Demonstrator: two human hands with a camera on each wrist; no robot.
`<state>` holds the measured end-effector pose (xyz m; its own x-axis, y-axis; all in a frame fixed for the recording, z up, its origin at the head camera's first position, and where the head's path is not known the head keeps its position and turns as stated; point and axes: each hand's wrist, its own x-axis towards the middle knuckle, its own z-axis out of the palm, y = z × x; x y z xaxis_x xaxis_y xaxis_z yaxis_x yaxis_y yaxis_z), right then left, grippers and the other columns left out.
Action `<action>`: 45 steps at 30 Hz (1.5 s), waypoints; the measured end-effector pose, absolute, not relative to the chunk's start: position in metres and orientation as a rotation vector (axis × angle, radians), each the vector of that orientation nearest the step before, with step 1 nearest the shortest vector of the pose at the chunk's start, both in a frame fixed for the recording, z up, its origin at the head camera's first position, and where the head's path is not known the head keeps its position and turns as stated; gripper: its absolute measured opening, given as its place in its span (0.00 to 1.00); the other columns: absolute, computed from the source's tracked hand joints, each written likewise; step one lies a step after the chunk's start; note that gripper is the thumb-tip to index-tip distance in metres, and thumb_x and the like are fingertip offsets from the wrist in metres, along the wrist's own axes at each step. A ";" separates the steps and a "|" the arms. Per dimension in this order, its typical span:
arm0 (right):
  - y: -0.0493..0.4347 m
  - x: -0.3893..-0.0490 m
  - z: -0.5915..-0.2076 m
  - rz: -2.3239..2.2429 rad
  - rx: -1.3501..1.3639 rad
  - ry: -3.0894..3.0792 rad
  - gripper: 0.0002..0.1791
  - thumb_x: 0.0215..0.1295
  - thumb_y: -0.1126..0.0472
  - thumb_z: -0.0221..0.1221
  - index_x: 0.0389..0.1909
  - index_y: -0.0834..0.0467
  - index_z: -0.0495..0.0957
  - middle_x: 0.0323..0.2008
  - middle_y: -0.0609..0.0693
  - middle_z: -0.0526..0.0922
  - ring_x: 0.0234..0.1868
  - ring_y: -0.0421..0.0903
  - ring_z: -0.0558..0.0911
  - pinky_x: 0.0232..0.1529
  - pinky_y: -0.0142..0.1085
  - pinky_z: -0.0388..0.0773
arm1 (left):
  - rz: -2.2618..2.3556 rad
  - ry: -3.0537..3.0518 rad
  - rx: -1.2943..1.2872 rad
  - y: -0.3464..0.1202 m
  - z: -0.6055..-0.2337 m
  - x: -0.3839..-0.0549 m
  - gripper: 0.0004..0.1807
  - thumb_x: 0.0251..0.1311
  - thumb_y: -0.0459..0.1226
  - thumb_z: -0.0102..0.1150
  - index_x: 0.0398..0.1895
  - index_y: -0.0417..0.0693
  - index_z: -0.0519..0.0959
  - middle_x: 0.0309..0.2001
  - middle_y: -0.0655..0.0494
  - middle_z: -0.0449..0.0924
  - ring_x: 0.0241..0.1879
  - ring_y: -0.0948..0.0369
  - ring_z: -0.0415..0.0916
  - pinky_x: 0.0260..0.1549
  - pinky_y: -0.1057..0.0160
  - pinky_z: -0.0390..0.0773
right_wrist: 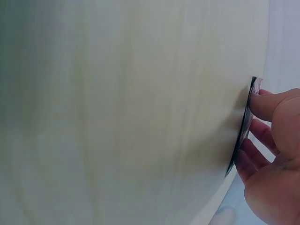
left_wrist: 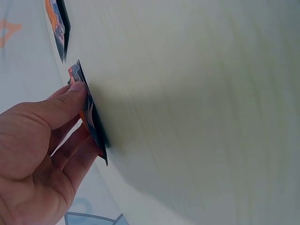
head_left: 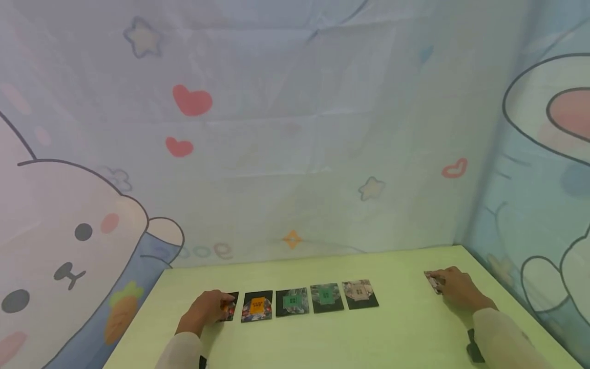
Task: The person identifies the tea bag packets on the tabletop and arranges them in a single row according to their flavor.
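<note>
My left hand (head_left: 208,307) grips a small black-and-orange packet (head_left: 229,307) at the left end of a row. The left wrist view shows its thumb on the near edge of this flat, glossy packet (left_wrist: 92,117) and fingers along the other edge, partly covering it. Beside it lies another packet with an orange label (head_left: 257,306). Far to the right, my right hand (head_left: 456,288) holds a dark packet with a pale pinkish front (head_left: 432,281). In the right wrist view, thumb and fingers pinch that thin packet (right_wrist: 244,124) by its edges, close to the tabletop.
Along the row lie two packets with green labels (head_left: 292,302) and one with a beige label (head_left: 360,294). The pale yellow-green table (head_left: 350,338) ends at a cartoon-printed cloth backdrop (head_left: 299,154). A dark object (head_left: 473,347) shows by the right sleeve.
</note>
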<state>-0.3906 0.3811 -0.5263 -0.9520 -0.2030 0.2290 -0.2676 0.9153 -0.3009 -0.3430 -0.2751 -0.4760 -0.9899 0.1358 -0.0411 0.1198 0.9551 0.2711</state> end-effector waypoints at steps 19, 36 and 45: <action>0.346 -0.373 -0.524 0.519 0.403 -2.879 0.20 0.63 0.64 0.66 0.58 0.59 0.83 0.45 0.63 0.82 0.49 0.64 0.79 0.49 0.65 0.74 | 0.384 3.037 0.204 -0.273 -0.478 -0.343 0.23 0.55 0.32 0.74 0.56 0.48 0.86 0.53 0.43 0.85 0.55 0.41 0.81 0.57 0.40 0.80; 0.306 -0.376 -0.519 0.563 0.416 -2.886 0.20 0.65 0.64 0.64 0.58 0.56 0.84 0.44 0.56 0.83 0.48 0.57 0.79 0.49 0.60 0.73 | 0.339 3.041 0.235 -0.281 -0.476 -0.349 0.24 0.55 0.33 0.74 0.57 0.47 0.85 0.54 0.42 0.84 0.55 0.40 0.80 0.57 0.39 0.80; 0.288 -0.376 -0.523 0.588 0.400 -2.902 0.21 0.63 0.65 0.64 0.58 0.55 0.85 0.44 0.55 0.83 0.47 0.54 0.78 0.48 0.54 0.71 | 0.372 3.031 0.206 -0.279 -0.480 -0.347 0.24 0.56 0.32 0.73 0.58 0.48 0.85 0.55 0.41 0.84 0.56 0.39 0.80 0.57 0.39 0.80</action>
<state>-0.3756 0.2881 -0.5228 -0.9525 -0.2285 0.2014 -0.2888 0.8872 -0.3597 -0.3472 -0.2786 -0.4801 -0.9877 0.1430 -0.0637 0.1234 0.9615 0.2456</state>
